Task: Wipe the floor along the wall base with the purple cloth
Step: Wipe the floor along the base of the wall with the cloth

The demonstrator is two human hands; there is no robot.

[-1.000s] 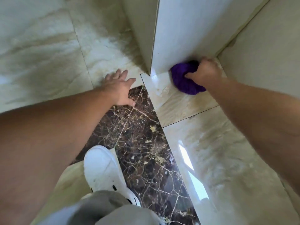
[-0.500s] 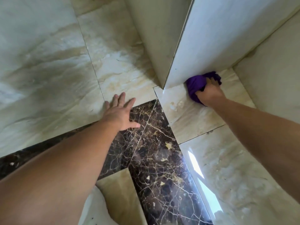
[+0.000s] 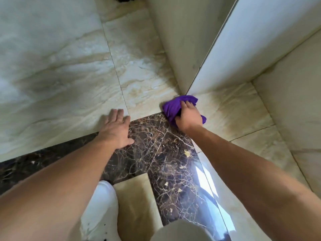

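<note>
The purple cloth (image 3: 172, 106) is bunched on the floor right at the outer corner of the white wall (image 3: 243, 54), where beige tile meets the dark marble strip (image 3: 156, 150). My right hand (image 3: 188, 117) presses down on the cloth and grips it, covering its middle. My left hand (image 3: 116, 129) lies flat with fingers spread, palm down, half on the beige tile and half on the dark marble, holding nothing.
The wall corner juts toward me, its base running back on both sides. A second wall (image 3: 291, 105) closes the right side. My white shoe (image 3: 100, 211) and grey trouser knee (image 3: 180, 230) are at the bottom. Beige floor tile (image 3: 52, 80) stretches left.
My right hand has dragged the cloth left along the wall base, from the right wall face to the outer corner. My left hand stays planted flat on the floor.
</note>
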